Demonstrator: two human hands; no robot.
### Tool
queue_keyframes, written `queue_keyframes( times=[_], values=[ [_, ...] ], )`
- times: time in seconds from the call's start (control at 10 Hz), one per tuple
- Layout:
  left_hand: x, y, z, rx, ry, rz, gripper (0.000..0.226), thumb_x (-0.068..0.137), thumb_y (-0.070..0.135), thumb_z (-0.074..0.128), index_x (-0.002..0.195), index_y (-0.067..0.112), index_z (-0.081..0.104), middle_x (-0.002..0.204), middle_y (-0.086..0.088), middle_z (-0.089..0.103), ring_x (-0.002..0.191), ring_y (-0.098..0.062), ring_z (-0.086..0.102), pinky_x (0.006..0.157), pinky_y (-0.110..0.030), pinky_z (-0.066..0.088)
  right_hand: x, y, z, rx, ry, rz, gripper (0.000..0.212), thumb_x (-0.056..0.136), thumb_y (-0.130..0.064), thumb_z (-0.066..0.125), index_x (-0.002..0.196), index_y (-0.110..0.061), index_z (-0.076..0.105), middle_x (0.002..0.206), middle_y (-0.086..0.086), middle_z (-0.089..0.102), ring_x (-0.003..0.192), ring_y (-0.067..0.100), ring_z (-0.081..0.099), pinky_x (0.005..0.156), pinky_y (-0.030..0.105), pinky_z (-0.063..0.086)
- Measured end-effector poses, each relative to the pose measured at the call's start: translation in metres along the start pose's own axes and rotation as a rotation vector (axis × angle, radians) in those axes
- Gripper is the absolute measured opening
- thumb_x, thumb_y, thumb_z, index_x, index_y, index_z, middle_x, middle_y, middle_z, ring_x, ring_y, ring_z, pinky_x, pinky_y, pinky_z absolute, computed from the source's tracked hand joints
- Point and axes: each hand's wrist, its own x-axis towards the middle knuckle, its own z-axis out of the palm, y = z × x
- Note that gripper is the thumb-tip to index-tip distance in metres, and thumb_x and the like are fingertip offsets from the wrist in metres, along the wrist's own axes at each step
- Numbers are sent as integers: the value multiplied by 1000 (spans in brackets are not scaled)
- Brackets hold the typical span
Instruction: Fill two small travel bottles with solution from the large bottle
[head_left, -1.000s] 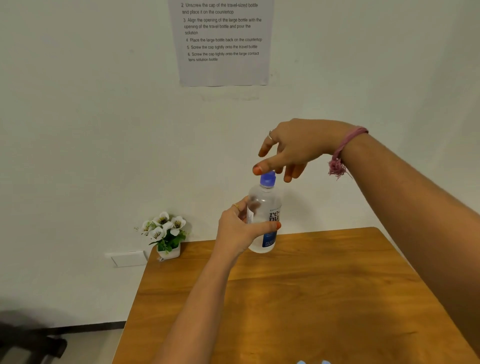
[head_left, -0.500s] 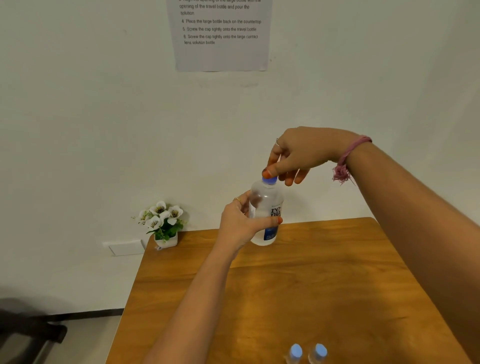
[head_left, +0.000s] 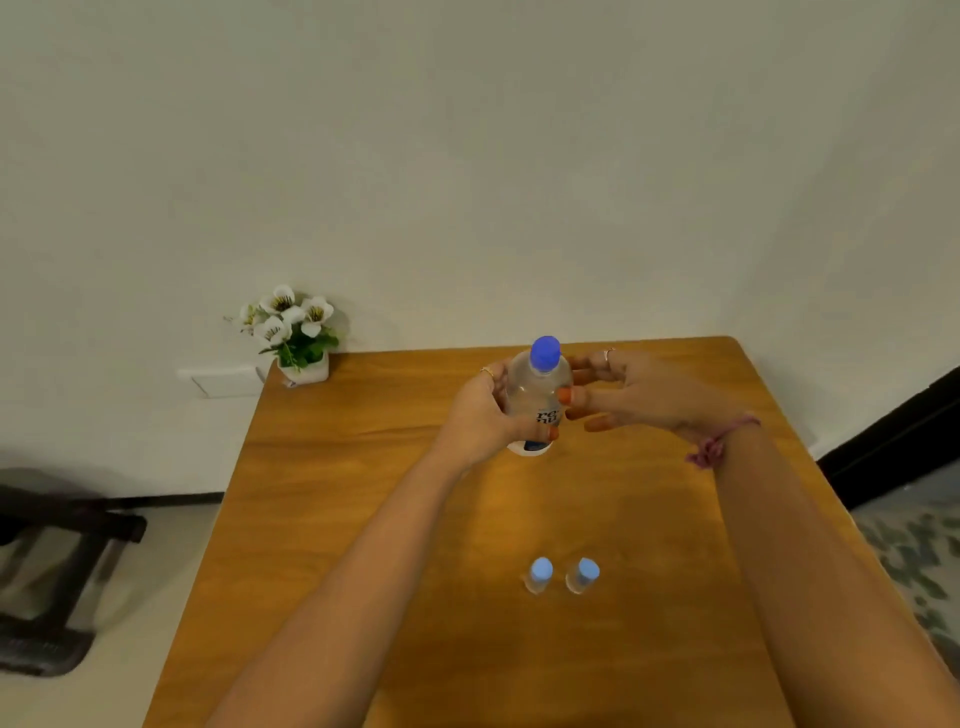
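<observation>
Standing on wooden table (head_left: 363, 519): large bottle (head_left: 537, 395)

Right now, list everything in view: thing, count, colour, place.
large bottle: one, clear with blue cap, far middle of table, base on the table
travel bottles: two, clear with light blue caps on, near middle of table, side by side
table: one, orange-brown wood, against wall
flower pot: one, white with white flowers, table's far left corner
wall plate: one, white, low on wall
left hand: gripping large bottle's side
right hand: open, beside the bottle; pink wrist thread
</observation>
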Motion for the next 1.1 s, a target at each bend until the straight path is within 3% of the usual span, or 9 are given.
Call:
queue_keyframes(
  times=[0.1,0.3,0.4,0.5,0.6,0.7,0.9,1.0,1.1],
  values=[
    [-5,-24,16,17,-28,-54,70,62,3,87,117,28,51,112,9,65,100,-8,64,80,-24,57,-3,36,9,20,0,-12,47,72,-41,77,115,-38,58,116,-12,64,96,8,67,79,32,58],
    [-12,-58,49,125,-52,-137,77,55,6,91,123,18,56,115,5,64,100,-5,59,72,-5,46,-9,96,23,67,-6,18,40,79,-31,73,116,-34,57,115,-13,63,99,11,66,81,33,57],
    [-13,-75,63,251,-52,-126,70,51,11,93,113,19,62,106,7,65,100,-15,59,80,-26,46,-11,121,29,89,-37,32,29,84,-25,69,109,-36,58,114,-13,63,98,6,65,80,29,57],
    [-15,-87,73,332,-50,-167,61,54,11,91,106,24,62,91,24,49,105,-21,54,88,-35,44,-9,139,31,-32,-43,50,40,85,-27,67,123,-21,57,123,-5,61,109,9,60,91,34,51],
    [-16,-99,76,360,-74,-218,52,55,8,90,97,25,62,95,7,60,98,-19,57,83,-31,47,-8,150,34,-128,-54,23,47,85,-30,67,128,-15,54,128,-3,58,118,10,53,99,33,43],
    [-16,-102,76,286,-81,-278,49,58,0,87,99,18,64,109,-8,66,100,-25,64,81,-31,51,-8,152,35,-138,-67,19,51,83,-33,69,129,-14,54,129,-5,58,119,7,51,98,27,40],
    [-18,-105,70,235,-148,-346,65,68,-12,75,126,10,58,123,-8,62,114,-24,58,97,-39,50,-8,158,32,-149,-91,27,58,79,-38,71,130,-16,53,131,-5,56,119,4,49,96,24,40],
    [-22,-104,69,259,-143,-293,61,74,-22,55,126,9,57,120,-6,64,111,-19,59,84,-17,51,-9,163,31,-136,-104,28,55,82,-33,70,131,-16,52,133,-4,54,121,6,48,96,23,41],
    [-20,-102,64,369,-43,-298,63,78,-22,39,134,3,50,133,-10,58,119,-21,56,82,-22,48,-11,159,29,-279,-80,47,60,86,-25,66,139,-12,42,138,3,50,120,14,51,88,19,43]
  ],
)
